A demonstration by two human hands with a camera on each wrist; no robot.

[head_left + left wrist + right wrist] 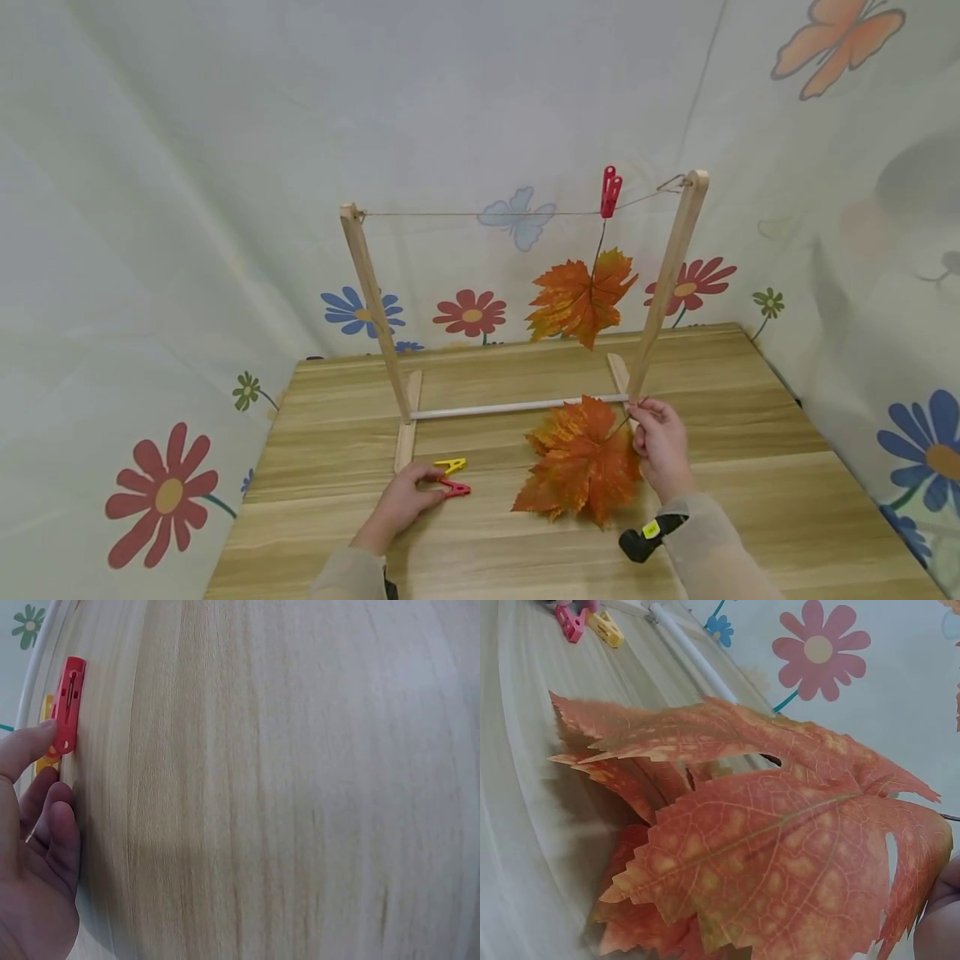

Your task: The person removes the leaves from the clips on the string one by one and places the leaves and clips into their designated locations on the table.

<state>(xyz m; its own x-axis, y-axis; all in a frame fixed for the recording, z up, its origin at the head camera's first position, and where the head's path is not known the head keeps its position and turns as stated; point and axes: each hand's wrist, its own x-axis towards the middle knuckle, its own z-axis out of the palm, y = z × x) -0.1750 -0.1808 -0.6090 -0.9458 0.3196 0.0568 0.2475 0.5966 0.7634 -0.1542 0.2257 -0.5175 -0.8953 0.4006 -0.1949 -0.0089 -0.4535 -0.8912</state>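
Low over the counter (750, 500), our right hand (662, 442) pinches an orange leaf (577, 471) by its stem (622, 425). It isn't hung yet; another leaf (581, 300) already hangs from the string (450, 214) by a red peg (611, 193). Our left hand (405, 503) touches a red clip (456, 489) beside a yellow clip (454, 466); we can't tell if it grips. Nothing sits inside anything.

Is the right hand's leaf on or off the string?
Off: the leaf is well below the string, its stem pinched in the right hand.
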